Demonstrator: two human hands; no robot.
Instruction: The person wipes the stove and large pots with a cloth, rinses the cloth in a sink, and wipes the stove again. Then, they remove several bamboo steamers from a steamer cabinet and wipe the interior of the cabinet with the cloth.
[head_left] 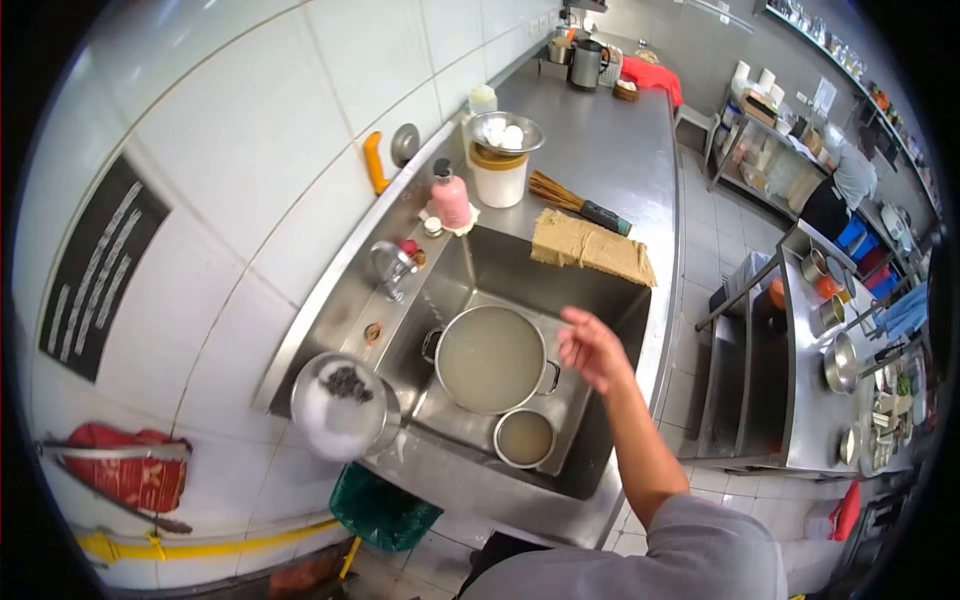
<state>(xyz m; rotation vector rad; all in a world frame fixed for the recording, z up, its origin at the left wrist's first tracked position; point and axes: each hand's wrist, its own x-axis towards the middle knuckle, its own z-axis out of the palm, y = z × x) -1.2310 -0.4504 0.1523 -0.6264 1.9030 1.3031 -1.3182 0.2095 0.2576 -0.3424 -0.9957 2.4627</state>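
My right hand [592, 352] hangs in the air over the right side of the steel sink [590, 288], with its fingers loosely bent and apart and nothing in them. Below and left of it, a large two-handled pot [491, 360] stands in the sink, full of cloudy liquid. Next to that sits a smaller round pot [525, 438], also holding cloudy liquid. A faucet [392, 268] rises at the sink's left edge, and a thin stream of water seems to fall from it. My left hand is out of view.
A foamy container with a dark scouring pad [346, 383] stands on the left ledge. Behind the sink are a pink soap bottle [451, 200], a folded tan cloth [590, 247], a straw brush [580, 203] and a white tub [498, 182]. A person [850, 180] works far right.
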